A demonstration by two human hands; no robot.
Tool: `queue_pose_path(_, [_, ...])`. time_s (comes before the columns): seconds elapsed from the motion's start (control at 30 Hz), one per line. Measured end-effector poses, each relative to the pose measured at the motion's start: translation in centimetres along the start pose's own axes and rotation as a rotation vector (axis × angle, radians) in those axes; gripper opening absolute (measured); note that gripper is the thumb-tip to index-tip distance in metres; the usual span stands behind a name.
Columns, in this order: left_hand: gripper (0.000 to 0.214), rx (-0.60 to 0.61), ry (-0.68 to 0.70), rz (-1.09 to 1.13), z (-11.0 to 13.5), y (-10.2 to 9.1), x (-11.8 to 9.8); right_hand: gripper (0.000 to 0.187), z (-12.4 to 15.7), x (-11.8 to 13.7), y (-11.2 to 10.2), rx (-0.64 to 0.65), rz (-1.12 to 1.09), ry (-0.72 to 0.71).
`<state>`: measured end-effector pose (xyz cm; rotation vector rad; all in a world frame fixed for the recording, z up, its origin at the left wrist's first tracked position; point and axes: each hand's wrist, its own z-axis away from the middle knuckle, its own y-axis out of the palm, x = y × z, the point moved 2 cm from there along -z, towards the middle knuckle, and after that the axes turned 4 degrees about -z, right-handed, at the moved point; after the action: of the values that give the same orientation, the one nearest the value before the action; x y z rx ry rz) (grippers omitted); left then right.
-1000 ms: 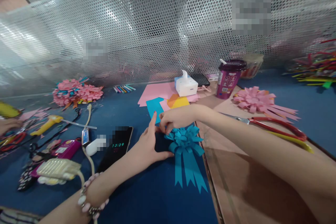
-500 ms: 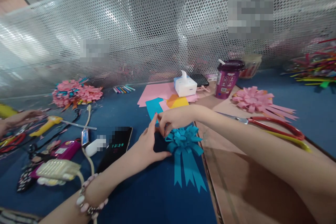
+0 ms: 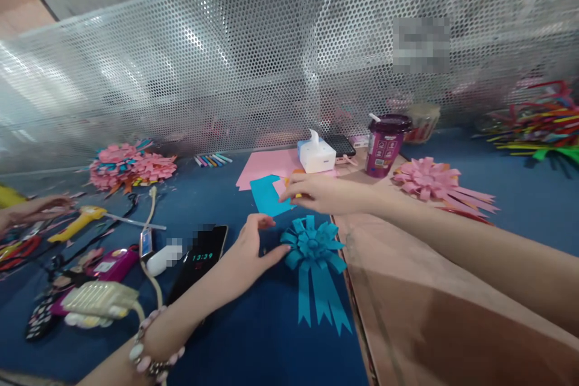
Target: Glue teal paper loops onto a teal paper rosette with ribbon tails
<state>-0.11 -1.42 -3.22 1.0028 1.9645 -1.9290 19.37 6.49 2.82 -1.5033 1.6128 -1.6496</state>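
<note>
A blue paper rosette (image 3: 313,244) with pointed tails lies on the blue tabletop. My left hand (image 3: 253,247) is at its left, open, its thumb stretched to the rosette's edge and its fingers curved above. My right hand (image 3: 312,192) hovers over the paper sheets behind the rosette, palm down, fingers loosely bent and apart, with nothing seen in them. Under and beside its fingertips lie a blue sheet (image 3: 265,194) and smaller pink and orange pieces, partly covered by the hand. A larger pink sheet (image 3: 257,167) spreads behind.
A tissue pack (image 3: 316,155) and a purple cup (image 3: 386,148) stand at the back. A pink rosette (image 3: 427,180) lies right. On the left are a phone (image 3: 201,259), a yellow glue gun (image 3: 79,224), cables and another person's hand (image 3: 40,208). Perforated metal (image 3: 253,60) rises behind.
My right hand has moved up and away from the rosette to the paper sheets. My left fingers have curled back, and the thumb stays near the rosette. The view has shifted slightly.
</note>
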Motion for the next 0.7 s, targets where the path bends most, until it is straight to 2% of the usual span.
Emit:
queue_pose_path(0.07, [0.024,-0.031,0.013,-0.112,-0.2,-0.2,-0.1,0.028,2.4,-0.5,0.3,-0.319,0.018,0.019])
queue_pose_path(0.1, [0.021,-0.029,0.026,-0.164,-0.3,-0.2,-0.2,0.028,3.8,-0.7,0.7,-0.459,0.036,0.021])
queue_pose_path(0.17, [0.024,0.0,0.048,-0.221,-0.5,-0.1,-0.2,0.027,6.5,-1.1,1.9,-0.591,0.049,0.053])
queue_pose_path(0.27, [0.027,0.031,0.04,-0.225,-0.7,0.2,0.0,0.029,9.5,-1.7,4.0,-0.619,0.047,0.135])
queue_pose_path(0.37, [0.026,0.033,0.021,-0.219,-0.9,0.3,0.2,0.031,10.9,-2.0,5.1,-0.625,0.017,0.192])
queue_pose_path(0.57, [0.022,0.091,-0.044,-0.208,-1.1,0.3,0.4,0.03,11.0,-2.3,4.9,-0.679,-0.046,0.284])
queue_pose_path(0.7, [0.023,0.119,-0.056,-0.152,-1.2,0.2,0.6,0.028,10.9,-2.4,4.6,-0.652,-0.096,0.326])
